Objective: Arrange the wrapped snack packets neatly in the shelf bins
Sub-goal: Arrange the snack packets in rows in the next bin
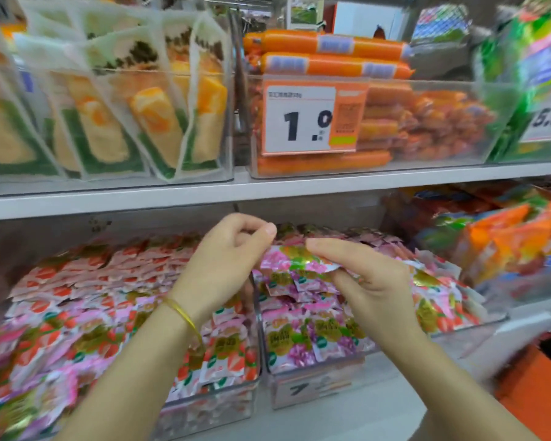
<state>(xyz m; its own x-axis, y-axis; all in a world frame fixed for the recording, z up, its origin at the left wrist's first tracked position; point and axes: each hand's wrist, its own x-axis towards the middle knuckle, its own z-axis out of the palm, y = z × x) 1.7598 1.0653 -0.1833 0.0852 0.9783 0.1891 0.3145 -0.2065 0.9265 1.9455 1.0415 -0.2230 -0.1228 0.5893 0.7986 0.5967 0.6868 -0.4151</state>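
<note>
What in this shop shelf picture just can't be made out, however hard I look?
All in the head view:
- Whether the left hand pinches anything: thumb and forefinger meet, nothing shows between them.
- The right end of the pink packet: covered by the right hand gripping it.
- The right-edge price tag: cut off by the frame; only 5.8 shows.
- The lower bin label: blurred; only a 7 reads.
- The orange and green packs: blurred.
</note>
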